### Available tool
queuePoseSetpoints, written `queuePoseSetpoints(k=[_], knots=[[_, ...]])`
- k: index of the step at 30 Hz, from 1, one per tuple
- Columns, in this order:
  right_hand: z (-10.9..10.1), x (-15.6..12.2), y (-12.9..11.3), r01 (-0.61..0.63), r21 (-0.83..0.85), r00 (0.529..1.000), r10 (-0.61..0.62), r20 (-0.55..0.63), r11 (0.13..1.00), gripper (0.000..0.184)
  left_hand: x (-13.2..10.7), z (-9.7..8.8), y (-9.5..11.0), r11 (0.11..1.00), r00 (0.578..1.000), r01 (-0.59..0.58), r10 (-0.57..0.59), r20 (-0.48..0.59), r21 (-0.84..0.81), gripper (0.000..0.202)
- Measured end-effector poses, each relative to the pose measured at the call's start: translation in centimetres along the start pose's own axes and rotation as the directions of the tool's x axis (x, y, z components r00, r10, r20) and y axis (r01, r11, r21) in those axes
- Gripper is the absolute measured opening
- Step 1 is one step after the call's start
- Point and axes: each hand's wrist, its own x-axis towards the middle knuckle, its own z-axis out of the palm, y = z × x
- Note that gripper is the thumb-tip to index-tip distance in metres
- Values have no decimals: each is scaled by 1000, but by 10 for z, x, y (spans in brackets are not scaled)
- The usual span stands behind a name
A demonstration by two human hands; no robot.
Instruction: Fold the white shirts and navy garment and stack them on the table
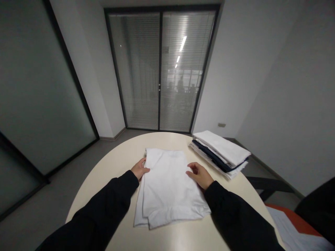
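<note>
A folded white garment point(167, 184) lies flat on the round table, its layers slightly offset along the left and lower edges. My left hand point(140, 169) is closed on the garment's left edge, with the thumb on top and the other fingers partly hidden. At the right edge, my right hand point(200, 174) has its thumb and forefinger curved against the cloth; its remaining fingers are hidden behind them. Wrinkles run across the lower right part, near my right sleeve.
The round cream table point(112, 164) carries a stack of folded clothes point(222, 148), white and dark navy, at its right rim. Beyond are glass doors point(159, 69) with blinds. An orange seat point(295, 218) with white cloth point(290, 230) on it is at lower right.
</note>
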Motion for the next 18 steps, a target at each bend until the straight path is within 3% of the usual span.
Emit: queuePoseSetpoints(k=[5, 11, 15, 18], knots=[[1, 3, 7, -31, 265, 999, 33, -2, 964, 50, -5, 12, 4, 995, 998, -65, 64, -8, -70, 79], [-1, 2, -9, -210, 569, 976, 203, 76, 795, 79, -17, 27, 17, 976, 986, -159, 165, 29, -150, 83], [-6, -4, -26, -306, 653, 945, 136, 299, 693, 71, -24, 30, 17, 977, 975, -162, 181, 132, -142, 98], [-10, -7, -32, -299, 645, 936, 86, 340, 703, 72, -25, 29, 12, 985, 956, -143, 162, 245, -93, 110]])
